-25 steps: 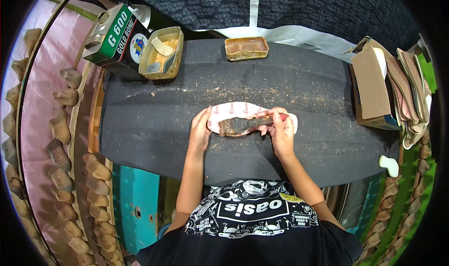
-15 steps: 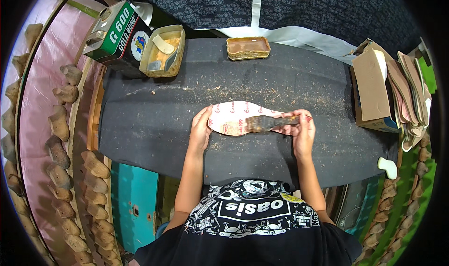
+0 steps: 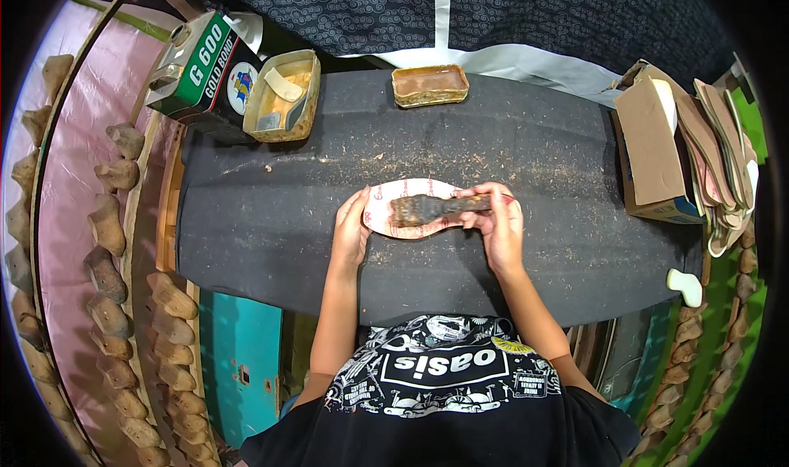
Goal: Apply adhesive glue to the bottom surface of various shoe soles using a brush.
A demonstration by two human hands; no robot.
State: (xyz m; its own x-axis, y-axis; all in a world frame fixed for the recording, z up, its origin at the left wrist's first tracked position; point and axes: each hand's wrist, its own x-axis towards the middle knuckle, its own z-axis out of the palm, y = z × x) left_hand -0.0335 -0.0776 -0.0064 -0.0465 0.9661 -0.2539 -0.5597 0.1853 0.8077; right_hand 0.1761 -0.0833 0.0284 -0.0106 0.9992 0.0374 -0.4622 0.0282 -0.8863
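A pale insole-shaped board (image 3: 382, 197) with red print lies over the middle of the dark table, its wide end to the left. My left hand (image 3: 352, 223) is closed on that wide end. In my right hand (image 3: 498, 220) is a dark, crusted brush (image 3: 423, 210), its bristles pointing left and lying over the board's face. The brush and my right fingers hide the board's narrow end, so I cannot tell whether those fingers touch it too.
A shallow tan tray (image 3: 430, 86) sits at the back. At the back left stand a metal can (image 3: 197, 81) and a bin (image 3: 305, 122) holding small pieces. A cardboard box (image 3: 655, 152) with insole boards (image 3: 723, 155) is at right. Crumbs dot the dark table (image 3: 271, 245); wooden shoe lasts (image 3: 105, 271) line both sides.
My right hand has moved left with the brush, whose bristles now reach farther toward the board's wide end. My left hand keeps its hold there.
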